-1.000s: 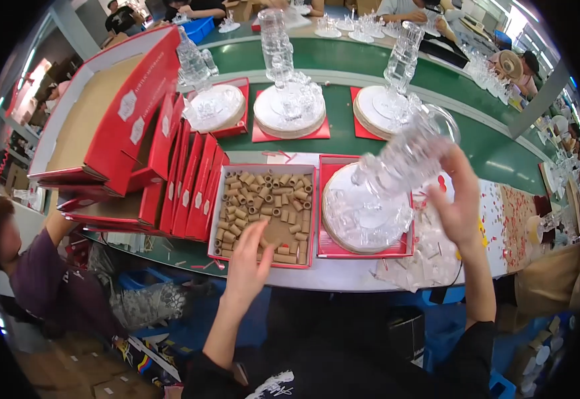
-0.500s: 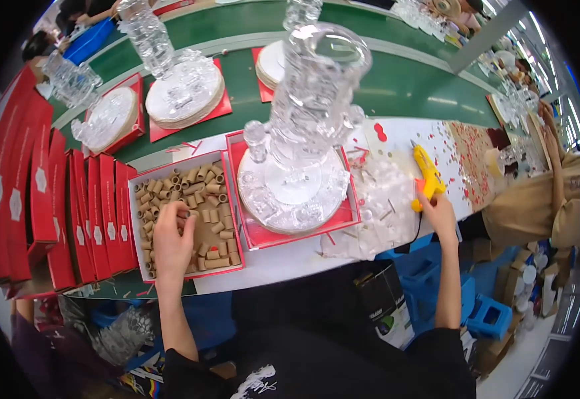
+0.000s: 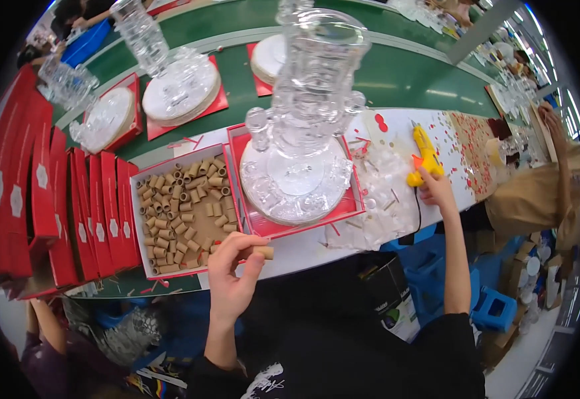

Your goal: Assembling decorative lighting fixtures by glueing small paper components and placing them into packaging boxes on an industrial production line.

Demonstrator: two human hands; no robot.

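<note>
My left hand [image 3: 231, 282] pinches a short brown cardboard tube [image 3: 265, 252] between thumb and fingers, over the table's near edge. Just left of it lies an open box [image 3: 202, 225] holding many similar tubes. My right hand [image 3: 438, 194] is closed around the handle of a yellow hot glue gun [image 3: 427, 151], whose nozzle points away from me. Between my hands stands a red box [image 3: 273, 229] with round white discs [image 3: 290, 174] in it. Clear plastic or glass pieces lie on the discs, and tall clear stacked pieces [image 3: 316, 80] rise above them.
Red boxes [image 3: 97, 219] stand upright along the left. Further red boxes with discs [image 3: 180, 90] sit on the green surface [image 3: 396, 73] behind. Clear plastic wrap [image 3: 386, 199] and red bits [image 3: 473, 159] lie to the right. Another person [image 3: 536, 193] is at far right.
My left hand has come out of the tube box, moving right and toward me, with a tube in its fingers. My right hand stays on the glue gun, which has barely shifted.
</note>
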